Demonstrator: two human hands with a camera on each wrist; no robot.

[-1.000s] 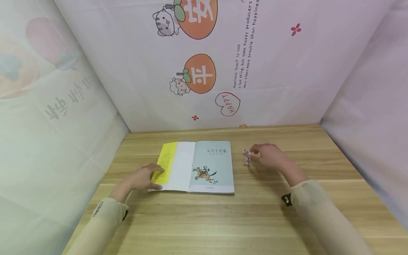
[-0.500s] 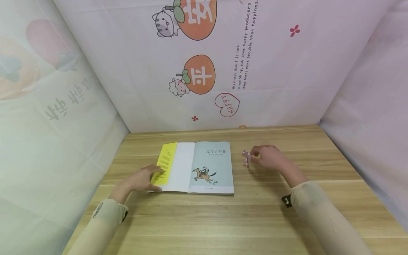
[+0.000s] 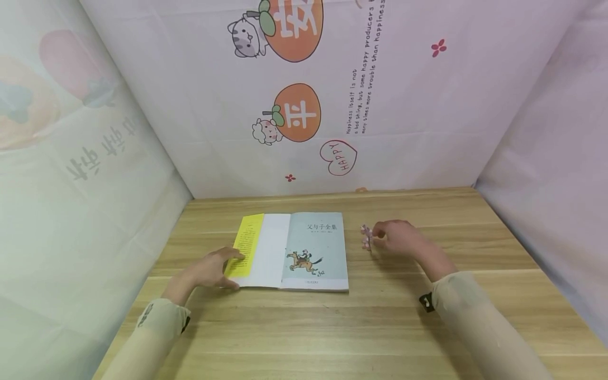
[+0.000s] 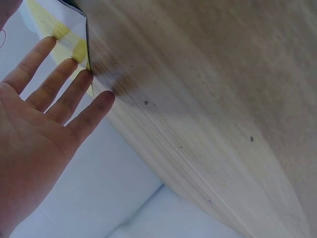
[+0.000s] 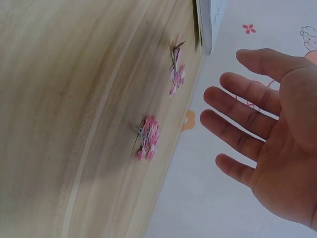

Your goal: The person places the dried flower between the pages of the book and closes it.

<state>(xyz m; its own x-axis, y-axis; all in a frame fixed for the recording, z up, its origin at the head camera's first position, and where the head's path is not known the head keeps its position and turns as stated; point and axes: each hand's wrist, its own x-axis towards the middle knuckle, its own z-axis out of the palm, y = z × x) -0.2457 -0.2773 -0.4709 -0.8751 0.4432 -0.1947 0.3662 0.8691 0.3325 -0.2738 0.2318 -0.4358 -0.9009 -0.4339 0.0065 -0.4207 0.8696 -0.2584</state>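
Observation:
An open book (image 3: 315, 250) lies on the wooden table, its pale blue title page showing a horse and rider. My left hand (image 3: 209, 268) rests at the book's left side, its fingers extended over the yellow flap (image 3: 247, 243). In the left wrist view, the fingertips (image 4: 81, 77) lie along the edge of that flap. To the right of the book, my right hand (image 3: 401, 237) hovers with its fingers apart and bent slightly. Beneath it are two small pink flower-like clusters with thin dark stems, a nearer cluster (image 5: 148, 139) and a farther cluster (image 5: 177, 72) beside the book; the hand hides one in the head view.
White printed cloth (image 3: 404, 105) with cartoon fruit and lettering rises behind the table. More pale cloth hangs at the left side (image 3: 85, 211) and the right side (image 3: 546, 158). The wooden tabletop (image 3: 304, 338) extends in front of the book.
My right hand has come slightly nearer, and its thumb and index finger look closer together. The left hand stays on the flap, and the book keeps its place.

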